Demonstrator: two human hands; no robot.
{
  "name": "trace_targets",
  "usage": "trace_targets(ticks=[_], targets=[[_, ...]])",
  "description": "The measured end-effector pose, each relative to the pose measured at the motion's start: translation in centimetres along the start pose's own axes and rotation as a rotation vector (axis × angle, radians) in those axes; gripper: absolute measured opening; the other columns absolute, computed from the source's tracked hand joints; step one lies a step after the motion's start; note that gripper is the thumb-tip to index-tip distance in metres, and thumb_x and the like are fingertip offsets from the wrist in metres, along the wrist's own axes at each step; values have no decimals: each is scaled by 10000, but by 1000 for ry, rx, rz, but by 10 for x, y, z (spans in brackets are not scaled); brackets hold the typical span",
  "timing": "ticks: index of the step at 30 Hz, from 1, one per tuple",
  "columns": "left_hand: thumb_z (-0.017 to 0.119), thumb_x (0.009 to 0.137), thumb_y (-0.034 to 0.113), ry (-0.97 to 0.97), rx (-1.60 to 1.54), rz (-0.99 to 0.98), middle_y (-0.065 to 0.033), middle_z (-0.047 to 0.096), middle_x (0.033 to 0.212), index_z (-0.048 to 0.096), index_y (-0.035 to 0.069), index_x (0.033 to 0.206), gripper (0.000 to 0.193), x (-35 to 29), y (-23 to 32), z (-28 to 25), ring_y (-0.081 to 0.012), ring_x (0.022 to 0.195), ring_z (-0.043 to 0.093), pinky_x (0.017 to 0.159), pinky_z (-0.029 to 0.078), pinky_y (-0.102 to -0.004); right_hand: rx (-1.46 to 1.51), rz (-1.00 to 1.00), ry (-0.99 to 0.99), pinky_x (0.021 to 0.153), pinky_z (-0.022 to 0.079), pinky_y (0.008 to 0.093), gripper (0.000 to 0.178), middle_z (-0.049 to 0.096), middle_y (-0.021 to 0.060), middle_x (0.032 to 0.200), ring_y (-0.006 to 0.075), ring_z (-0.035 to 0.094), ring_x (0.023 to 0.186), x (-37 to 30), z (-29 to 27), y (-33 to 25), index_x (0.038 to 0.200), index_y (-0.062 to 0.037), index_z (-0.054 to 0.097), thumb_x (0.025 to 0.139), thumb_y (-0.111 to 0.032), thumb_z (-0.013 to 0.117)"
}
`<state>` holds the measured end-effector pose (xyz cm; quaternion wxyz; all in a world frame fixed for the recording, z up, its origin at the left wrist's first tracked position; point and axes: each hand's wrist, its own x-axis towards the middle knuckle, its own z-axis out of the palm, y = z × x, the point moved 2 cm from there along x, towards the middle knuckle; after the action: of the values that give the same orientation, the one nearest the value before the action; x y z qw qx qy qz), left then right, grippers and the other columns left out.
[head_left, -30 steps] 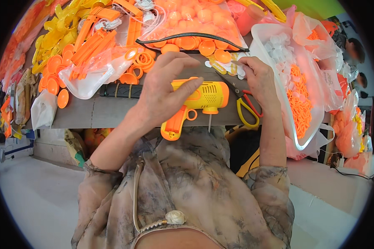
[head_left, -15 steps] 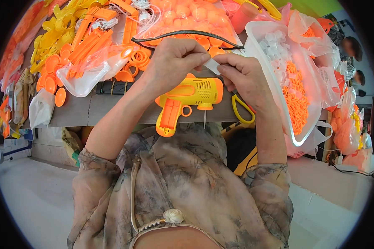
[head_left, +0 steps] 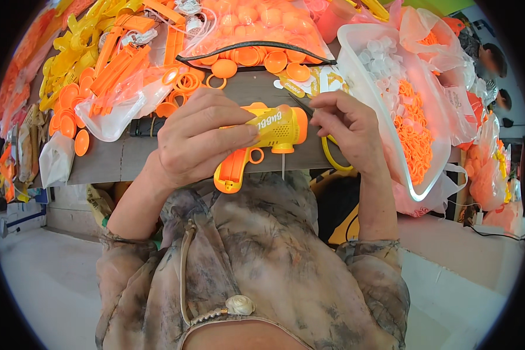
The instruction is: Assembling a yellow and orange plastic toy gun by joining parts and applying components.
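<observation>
Head view: yellow/orange toy gun (head_left: 273, 142) sits at bench (head_left: 140, 158) front edge, muzzle to R, orange handle hanging past edge, thin pale rod (head_left: 283, 166) running down below the nose. Printed yellow label (head_left: 268, 123) is over the gun's side; can't tell if it's stuck down yet. L hand (head_left: 198, 139): forearm slants in from lower L, back of hand up, fingers stretched R w/ thumb below; L grip is pinched on label's L end. R hand (head_left: 348, 129): forearm near vertical, wrist turned in, fingers curled twd the muzzle, just beside scissors (head_left: 328, 154); can't tell if R grip is closed or has anything in it. Beyond gun: more labels (head_left: 321, 81) nr a clear bag of orange cups (head_left: 256, 29). To R, white tub (head_left: 351, 46) w/ clear caps (head_left: 379, 58) & a heap of small orange pcs (head_left: 413, 140). Far L: orange strips (head_left: 118, 71), loose orange cups (head_left: 67, 123), then yellow parts (head_left: 76, 49) piled at back.
</observation>
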<state>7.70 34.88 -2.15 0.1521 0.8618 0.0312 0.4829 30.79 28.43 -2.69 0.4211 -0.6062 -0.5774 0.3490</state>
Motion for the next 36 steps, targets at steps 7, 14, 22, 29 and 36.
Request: trace_targets(ticks=[7,14,22,29,36], targets=[[730,682,32,36,-68,-65,-116,641,804,655,3,875,210,-4,3,1,-253,720,612,636,485,-343,-33,-317,-17,552,434,180,137,613,33,810,65,560,664,1,4,-23,989,4,618,853,-7,602],[727,622,54,112,241,-24,-66,591,860,664,44,873,260,-16,18,6,-224,721,564,635,430,-356,489,234,-170,593,448,178,86,589,21,860,52,528,709,-16,49,-27,941,5,587,904,-62,550],[742,672,91,18,-11,-204,-75,577,901,665,40,859,208,-24,40,11,-237,746,559,691,444,-350,408,38,-91,619,466,245,81,573,28,789,81,548,706,-32,71,-15,932,7,559,925,-60,515],[690,804,67,-231,-352,-820,-80,582,609,638,-27,828,111,-30,34,10,-124,540,544,506,443,-280,-184,-294,-346,590,438,387,91,553,159,756,341,580,691,-38,57,-22,865,-2,508,856,-44,588],[665,844,98,-220,-428,-954,-77,561,582,597,-20,772,155,-35,36,11,-119,508,519,473,421,-288,-158,-282,-233,584,438,370,83,557,139,758,304,574,664,-45,60,-17,867,-11,524,861,-55,594]])
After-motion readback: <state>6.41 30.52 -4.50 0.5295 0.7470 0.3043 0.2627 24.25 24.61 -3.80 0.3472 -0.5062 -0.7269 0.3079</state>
